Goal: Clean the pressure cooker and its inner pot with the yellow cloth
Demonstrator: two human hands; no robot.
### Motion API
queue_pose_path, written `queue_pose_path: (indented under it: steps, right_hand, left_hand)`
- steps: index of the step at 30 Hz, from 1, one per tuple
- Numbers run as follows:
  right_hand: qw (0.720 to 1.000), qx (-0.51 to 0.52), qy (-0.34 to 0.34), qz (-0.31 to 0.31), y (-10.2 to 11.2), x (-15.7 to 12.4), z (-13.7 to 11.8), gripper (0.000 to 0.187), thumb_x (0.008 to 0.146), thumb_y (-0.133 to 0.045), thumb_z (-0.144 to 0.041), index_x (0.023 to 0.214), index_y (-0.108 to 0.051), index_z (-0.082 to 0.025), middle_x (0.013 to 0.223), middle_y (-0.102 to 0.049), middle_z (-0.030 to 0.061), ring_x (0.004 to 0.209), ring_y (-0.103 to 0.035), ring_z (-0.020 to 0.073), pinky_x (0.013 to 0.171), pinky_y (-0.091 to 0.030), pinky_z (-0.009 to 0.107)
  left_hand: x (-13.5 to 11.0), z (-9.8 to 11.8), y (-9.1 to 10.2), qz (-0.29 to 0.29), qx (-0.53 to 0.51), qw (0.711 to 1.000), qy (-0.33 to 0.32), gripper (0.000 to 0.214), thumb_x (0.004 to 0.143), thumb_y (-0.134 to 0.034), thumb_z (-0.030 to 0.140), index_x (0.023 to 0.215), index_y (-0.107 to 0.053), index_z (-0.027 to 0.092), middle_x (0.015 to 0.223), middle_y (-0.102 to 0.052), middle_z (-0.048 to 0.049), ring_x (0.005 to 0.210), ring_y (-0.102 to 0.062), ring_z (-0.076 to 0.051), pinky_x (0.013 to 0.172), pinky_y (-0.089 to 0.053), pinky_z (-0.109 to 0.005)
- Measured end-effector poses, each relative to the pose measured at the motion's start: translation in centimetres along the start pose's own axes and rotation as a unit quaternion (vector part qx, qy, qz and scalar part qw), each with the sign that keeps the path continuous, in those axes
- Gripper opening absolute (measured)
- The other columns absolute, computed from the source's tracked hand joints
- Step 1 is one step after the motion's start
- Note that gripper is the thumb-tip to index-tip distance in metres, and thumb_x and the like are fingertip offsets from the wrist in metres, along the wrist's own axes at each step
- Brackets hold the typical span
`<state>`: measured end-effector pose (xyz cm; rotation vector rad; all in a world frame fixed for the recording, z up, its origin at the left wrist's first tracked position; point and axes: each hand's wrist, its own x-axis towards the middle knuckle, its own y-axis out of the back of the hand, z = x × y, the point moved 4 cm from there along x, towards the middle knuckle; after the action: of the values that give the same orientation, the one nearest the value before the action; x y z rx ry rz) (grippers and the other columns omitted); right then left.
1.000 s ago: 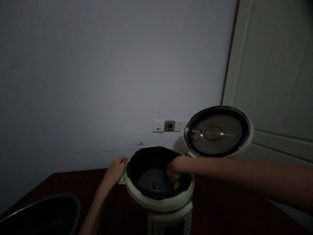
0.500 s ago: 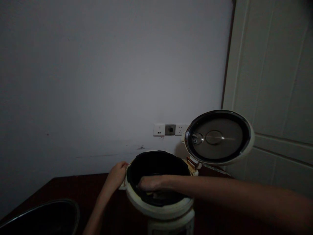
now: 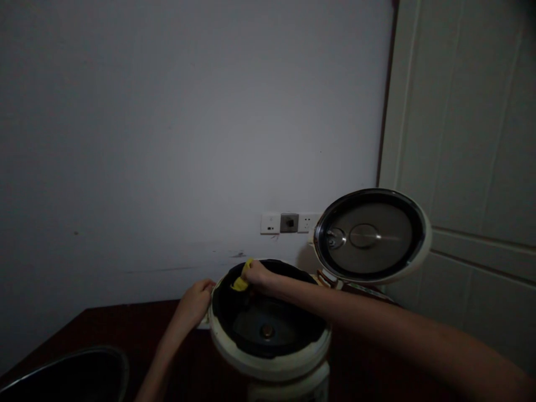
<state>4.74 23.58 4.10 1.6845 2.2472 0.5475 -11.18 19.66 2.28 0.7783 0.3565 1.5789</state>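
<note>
A white electric pressure cooker point(image 3: 268, 365) stands on the table with its round lid point(image 3: 372, 234) swung up on the right. Its dark inside shows a small round knob-like part point(image 3: 267, 331) at the bottom. My right hand point(image 3: 257, 276) is closed on a yellow cloth point(image 3: 240, 283), pressed near the far left inner wall just below the rim. At the cooker's left side, my left hand point(image 3: 196, 301) grips the side handle point(image 3: 204, 320), most of which the fingers cover.
A dark oval pot point(image 3: 75, 374) with a shiny rim sits at the lower left. The dark red table point(image 3: 121, 318) meets a pale wall with sockets point(image 3: 288, 223). A light panelled door point(image 3: 464, 167) stands on the right.
My right hand has risen from low inside the cooker to its far left rim, bringing the yellow cloth into plain sight. The cooker's bottom now shows. My left hand stays at the handle.
</note>
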Motion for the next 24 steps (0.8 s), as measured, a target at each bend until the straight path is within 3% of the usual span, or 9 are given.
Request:
queue_pose_path:
  steps: [3, 7, 9, 11, 15, 20, 24]
  right_hand:
    - [0.976, -0.206, 0.062, -0.026, 0.8, -1.1, 1.3, 0.018, 0.078, -0.058, -0.008, 0.096, -0.059, -0.007, 0.098, -0.062, 0.0120, 0.091, -0.059, 0.0231, 0.074, -0.048, 0.035]
    - [0.889, -0.408, 0.175, -0.110, 2.1, -2.7, 2.0, 0.022, 0.074, -0.051, 0.003, 0.087, -0.062, -0.011, 0.110, -0.061, 0.0129, 0.110, -0.051, 0.0241, 0.087, -0.042, 0.035]
    - [0.839, -0.480, 0.201, -0.156, 3.3, -2.7, 2.0, 0.019, 0.078, -0.051, 0.000, 0.086, -0.062, -0.014, 0.112, -0.060, 0.0099, 0.114, -0.049, 0.0216, 0.091, -0.041, 0.035]
    - [0.793, -0.540, 0.206, -0.192, 4.7, -2.2, 1.9, 0.014, 0.084, -0.054, -0.012, 0.096, -0.061, -0.015, 0.113, -0.059, 0.0078, 0.109, -0.052, 0.0202, 0.090, -0.044, 0.037]
    - [0.727, -0.626, 0.177, -0.217, 7.0, -1.8, 1.4, 0.030, 0.089, -0.051, -0.033, 0.115, -0.053, -0.018, 0.117, -0.055, 0.0078, 0.097, -0.057, 0.0183, 0.082, -0.049, 0.039]
    - [0.696, -0.676, 0.108, -0.216, 8.3, -3.7, 1.1, 0.031, 0.087, -0.054, -0.032, 0.114, -0.054, -0.016, 0.115, -0.056, 0.0075, 0.097, -0.057, 0.0192, 0.081, -0.049, 0.040]
    - [0.723, -0.653, 0.053, -0.219, 8.5, -5.4, 1.2, 0.006, 0.068, -0.069, -0.013, 0.072, -0.066, -0.010, 0.087, -0.067, 0.0082, 0.093, -0.060, 0.0252, 0.079, -0.048, 0.038]
  left_hand:
    - [0.2, -0.2, -0.1, -0.004, -0.005, 1.000, -0.001, 0.030, 0.072, -0.036, 0.027, 0.077, -0.064, 0.016, 0.082, -0.069, -0.0085, 0.081, -0.060, -0.024, 0.072, -0.041, -0.031]
    - [0.5, -0.4, -0.1, -0.001, -0.020, 1.000, -0.006, 0.030, 0.072, -0.037, 0.027, 0.077, -0.065, 0.016, 0.080, -0.069, -0.0077, 0.080, -0.061, -0.023, 0.074, -0.042, -0.032]
    - [0.7, -0.6, -0.1, 0.002, -0.026, 1.000, -0.009, 0.030, 0.072, -0.038, 0.029, 0.075, -0.064, 0.016, 0.077, -0.068, -0.0076, 0.078, -0.061, -0.023, 0.073, -0.042, -0.032]
    - [0.8, -0.7, -0.1, 0.000, -0.031, 0.999, -0.012, 0.030, 0.072, -0.038, 0.031, 0.073, -0.064, 0.016, 0.075, -0.068, -0.0073, 0.075, -0.061, -0.023, 0.071, -0.043, -0.032]
    - [0.8, -0.6, 0.0, -0.001, -0.038, 0.999, -0.025, 0.027, 0.071, -0.039, 0.032, 0.069, -0.062, 0.017, 0.074, -0.068, -0.0064, 0.074, -0.061, -0.023, 0.069, -0.043, -0.031]
    - [1.0, -0.8, 0.1, 0.004, -0.042, 0.999, -0.020, 0.026, 0.071, -0.041, 0.031, 0.068, -0.063, 0.018, 0.073, -0.069, -0.0054, 0.074, -0.062, -0.022, 0.070, -0.044, -0.031]
    - [1.0, -0.9, 0.0, -0.007, -0.041, 0.999, -0.019, 0.028, 0.070, -0.041, 0.033, 0.071, -0.065, 0.018, 0.075, -0.069, -0.0058, 0.074, -0.062, -0.022, 0.070, -0.045, -0.030]
